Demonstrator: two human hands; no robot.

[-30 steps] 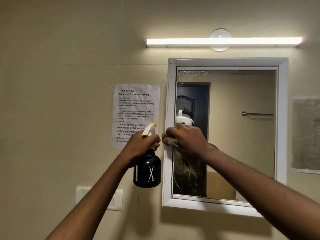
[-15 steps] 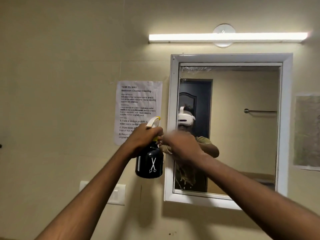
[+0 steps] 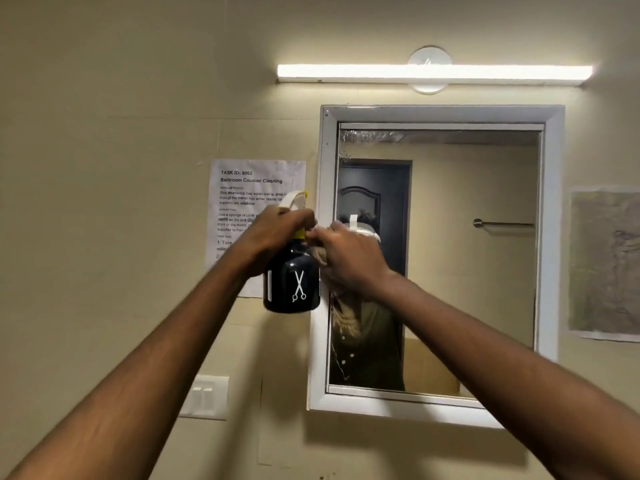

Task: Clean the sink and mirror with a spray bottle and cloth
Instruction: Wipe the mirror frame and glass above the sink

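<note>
A white-framed mirror [image 3: 467,271] hangs on the beige wall, with wet streaks and droplets down its left side. My left hand [image 3: 277,233] grips the neck of a black spray bottle [image 3: 292,282] with a white trigger head and a white scissors logo, held just left of the mirror frame. My right hand [image 3: 349,258] is closed on a brownish cloth [image 3: 318,256], mostly hidden under the fingers, and touches the bottle's neck at the mirror's left edge. The sink is out of view.
A printed task sheet [image 3: 249,202] is taped to the wall left of the mirror, partly behind the bottle. A lit tube light [image 3: 433,73] runs above the mirror. A white switch plate [image 3: 206,396] sits lower left. Another paper [image 3: 606,265] hangs at the right.
My right hand has moved left off the mirror glass to the bottle's neck, with the cloth still in it. The view has shifted slightly, and the bottle stays upright.
</note>
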